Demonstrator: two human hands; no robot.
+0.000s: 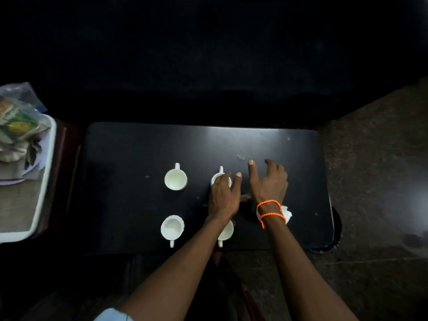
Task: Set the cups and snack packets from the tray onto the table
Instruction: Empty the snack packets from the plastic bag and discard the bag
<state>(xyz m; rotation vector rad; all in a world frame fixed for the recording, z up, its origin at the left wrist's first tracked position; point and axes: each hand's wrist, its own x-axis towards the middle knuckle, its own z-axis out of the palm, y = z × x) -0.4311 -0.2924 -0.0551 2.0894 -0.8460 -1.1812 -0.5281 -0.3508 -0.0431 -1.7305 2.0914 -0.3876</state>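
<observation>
Several white cups stand on the black table. Two are on the left, one far and one near. My left hand lies over the right side of a third cup, fingers stretched out and apart, not closed around it. A fourth cup shows partly under my left forearm. My right hand, with orange bands on its wrist, hovers spread over bare table and holds nothing. Another white cup peeks out beneath that wrist. Snack packets lie on the pale tray at the left.
The tray rests on a dark reddish stand beside the table's left edge. A stone floor runs along the right of the table. The area beyond the table's far edge is dark. A few pale specks mark the tabletop near my right fingers.
</observation>
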